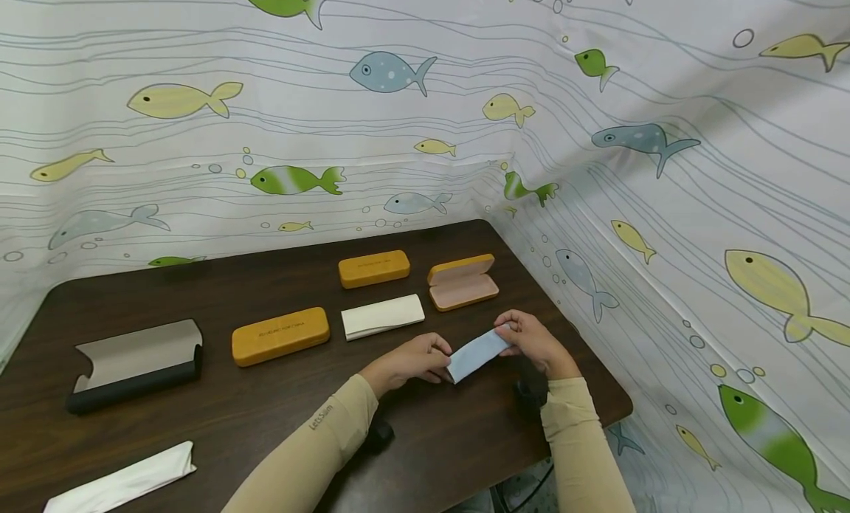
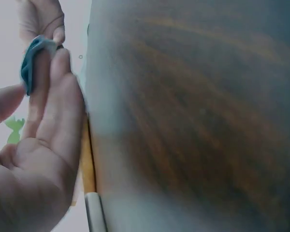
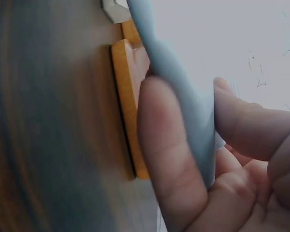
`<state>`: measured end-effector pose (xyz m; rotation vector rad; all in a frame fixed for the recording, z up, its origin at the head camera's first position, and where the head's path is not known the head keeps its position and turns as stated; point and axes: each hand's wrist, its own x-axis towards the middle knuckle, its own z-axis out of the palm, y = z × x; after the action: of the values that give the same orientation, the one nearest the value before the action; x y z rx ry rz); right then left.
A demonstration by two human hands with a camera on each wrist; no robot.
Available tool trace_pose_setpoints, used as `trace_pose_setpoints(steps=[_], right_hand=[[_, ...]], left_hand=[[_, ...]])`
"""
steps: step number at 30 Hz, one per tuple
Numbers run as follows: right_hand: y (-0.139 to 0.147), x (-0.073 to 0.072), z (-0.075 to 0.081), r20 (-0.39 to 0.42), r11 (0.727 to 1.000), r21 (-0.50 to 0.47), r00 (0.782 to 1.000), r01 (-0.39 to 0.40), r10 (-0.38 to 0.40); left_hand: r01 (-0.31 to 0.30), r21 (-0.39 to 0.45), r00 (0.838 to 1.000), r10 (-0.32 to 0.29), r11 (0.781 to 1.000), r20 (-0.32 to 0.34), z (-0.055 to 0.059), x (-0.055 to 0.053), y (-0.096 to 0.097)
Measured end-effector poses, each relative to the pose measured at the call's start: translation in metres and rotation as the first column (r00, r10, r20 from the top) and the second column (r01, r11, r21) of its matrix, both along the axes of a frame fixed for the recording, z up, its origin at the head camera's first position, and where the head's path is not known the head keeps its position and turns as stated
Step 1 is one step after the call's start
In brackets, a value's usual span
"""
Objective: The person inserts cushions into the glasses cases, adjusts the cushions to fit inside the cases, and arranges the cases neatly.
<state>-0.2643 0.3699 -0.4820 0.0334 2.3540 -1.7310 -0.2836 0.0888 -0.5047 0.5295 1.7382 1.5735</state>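
Note:
A folded light-blue cloth (image 1: 477, 353) is stretched between both hands, near the right side of the table. At its left end my left hand (image 1: 413, 362) pinches it between thumb and fingers; the left wrist view shows the cloth (image 2: 31, 63) at the fingertips. My right hand (image 1: 531, 340) grips the other end, with the thumb and fingers on opposite faces of the cloth (image 3: 183, 82) in the right wrist view. Just behind the hands lies an opened orange glasses case (image 1: 463, 288) with a pale pink lining.
Two closed orange glasses cases (image 1: 282, 336) (image 1: 375, 269) and a folded cream cloth (image 1: 383, 317) lie farther back. At the left are an opened black case (image 1: 136, 362) with grey lining and a folded white cloth (image 1: 122, 481). A fish-print curtain (image 1: 664, 203) borders the table (image 1: 265, 432).

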Motion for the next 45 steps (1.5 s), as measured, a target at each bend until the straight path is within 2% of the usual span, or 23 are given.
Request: trace_pose_setpoints(steps=[2, 5, 9, 13, 19, 21, 23, 27, 32, 34, 38, 42, 45], right_hand=[[0.000, -0.003, 0.000, 0.006, 1.000, -0.011, 1.000, 0.012, -0.012], [0.000, -0.008, 0.000, 0.015, 1.000, -0.015, 1.000, 0.026, -0.026], [-0.003, -0.016, 0.000, 0.023, 0.998, -0.046, 0.999, 0.044, -0.043], [-0.005, -0.023, 0.001, 0.000, 0.996, -0.069, 0.999, 0.047, -0.047], [-0.008, -0.031, 0.004, -0.055, 0.995, -0.098, 0.998, 0.009, -0.015], [-0.009, -0.033, 0.006, -0.071, 0.994, -0.106, 0.997, -0.004, -0.003], [-0.009, -0.036, 0.007, -0.075, 0.993, -0.115, 0.997, -0.005, -0.003], [-0.008, -0.042, 0.009, -0.052, 0.995, -0.098, 0.999, 0.010, -0.015], [-0.003, -0.053, 0.011, -0.015, 0.996, -0.087, 1.000, 0.011, -0.012], [0.000, -0.058, 0.011, 0.000, 0.994, -0.110, 1.000, 0.010, -0.010], [0.006, -0.070, 0.010, 0.030, 0.982, -0.189, 1.000, 0.009, -0.004], [0.012, -0.084, 0.006, 0.071, 0.956, -0.294, 0.997, 0.017, 0.004], [0.015, -0.095, 0.004, 0.109, 0.932, -0.361, 0.994, 0.038, 0.002]], left_hand=[[-0.034, 0.048, 0.996, 0.030, 0.998, 0.078, 0.000, -0.003, 0.000], [-0.102, 0.131, 0.976, 0.074, 0.986, 0.203, 0.002, -0.007, -0.001], [-0.183, 0.211, 0.947, 0.115, 0.960, 0.298, 0.006, -0.013, -0.001], [-0.231, 0.207, 0.933, 0.157, 0.951, 0.323, 0.010, -0.020, -0.002], [-0.240, 0.186, 0.920, 0.162, 0.953, 0.358, 0.012, -0.031, -0.004], [-0.244, 0.177, 0.919, 0.169, 0.953, 0.357, 0.012, -0.033, -0.004], [-0.244, 0.164, 0.924, 0.179, 0.956, 0.337, 0.013, -0.035, -0.004], [-0.256, 0.151, 0.929, 0.200, 0.955, 0.310, 0.012, -0.038, 0.000], [-0.301, 0.163, 0.913, 0.234, 0.940, 0.335, 0.011, -0.042, 0.006], [-0.308, 0.173, 0.907, 0.233, 0.936, 0.351, 0.011, -0.045, 0.008], [-0.297, 0.213, 0.906, 0.204, 0.931, 0.371, 0.015, -0.053, 0.009], [-0.281, 0.260, 0.906, 0.167, 0.924, 0.388, 0.018, -0.063, 0.008], [-0.288, 0.293, 0.895, 0.147, 0.912, 0.422, 0.019, -0.069, 0.008]])
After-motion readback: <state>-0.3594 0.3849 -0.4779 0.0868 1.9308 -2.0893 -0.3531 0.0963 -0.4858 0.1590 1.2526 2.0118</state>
